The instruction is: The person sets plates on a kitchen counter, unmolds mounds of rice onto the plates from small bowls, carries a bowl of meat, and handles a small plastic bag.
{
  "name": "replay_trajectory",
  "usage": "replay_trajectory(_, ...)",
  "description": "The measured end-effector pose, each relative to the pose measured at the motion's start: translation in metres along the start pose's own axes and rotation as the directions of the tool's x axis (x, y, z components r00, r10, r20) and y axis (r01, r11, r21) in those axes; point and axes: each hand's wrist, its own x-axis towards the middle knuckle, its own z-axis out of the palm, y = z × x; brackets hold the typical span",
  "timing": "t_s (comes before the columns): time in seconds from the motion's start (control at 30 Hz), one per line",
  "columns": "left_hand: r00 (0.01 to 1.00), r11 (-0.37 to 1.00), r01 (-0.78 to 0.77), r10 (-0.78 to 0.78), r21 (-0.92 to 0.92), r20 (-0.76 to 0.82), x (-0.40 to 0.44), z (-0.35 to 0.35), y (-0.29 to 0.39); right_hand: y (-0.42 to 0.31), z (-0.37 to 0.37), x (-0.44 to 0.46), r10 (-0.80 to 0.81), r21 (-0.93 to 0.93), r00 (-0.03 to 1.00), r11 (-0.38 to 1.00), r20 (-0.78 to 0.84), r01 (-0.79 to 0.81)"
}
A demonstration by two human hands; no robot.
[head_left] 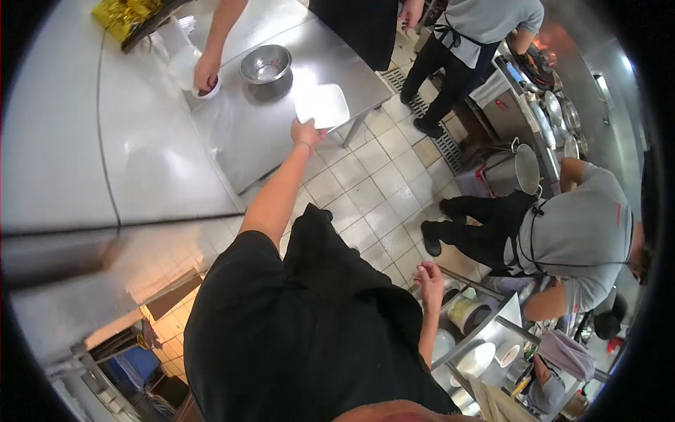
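My left hand (307, 132) stretches out over the steel table (246, 151) and grips the near edge of a white rounded square dish (323, 104). The dish is at the table's corner; whether it rests on the surface or is just above it I cannot tell. Beyond it stands a shiny metal bowl (266, 65). My right hand (429, 281) hangs at my side with its fingers loosely bent and nothing visible in them. It is near a metal rack (506, 316) with bowls and containers.
Across the table, a co-worker's hand (206, 74) reaches into a small white container (211, 91). Two people in grey shirts stand right of me at the stoves, near a large pot (526, 169). Between us runs a tiled floor (376, 186) with a drain grate (448, 151).
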Motion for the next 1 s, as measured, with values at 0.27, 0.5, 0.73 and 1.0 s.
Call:
replay_trajectory(0.27,0.994,0.996,0.093,-0.093,-0.008,-0.061,0.123,0.004,0.034,0.062,0.085,-0.001,0.245,-0.241,0.96,0.948,0.134,-0.208)
replay_trajectory(0.5,0.948,0.989,0.037,-0.079,-0.141,-0.307,0.194,-0.063,0.116,0.126,0.095,-0.041,0.335,-0.211,0.942,0.922,0.006,-0.326)
replay_trajectory(0.73,0.26,-0.321,-0.744,0.669,0.586,0.696,0.323,-0.128,0.125,0.169,0.105,-0.114,0.394,-0.112,0.874,0.892,-0.285,-0.438)
replay_trajectory(1.0,0.966,0.967,-0.196,0.161,-0.164,-0.202,0.215,-0.055,0.071,0.202,0.129,-0.199,0.475,0.083,0.824,0.877,-0.308,-0.474)
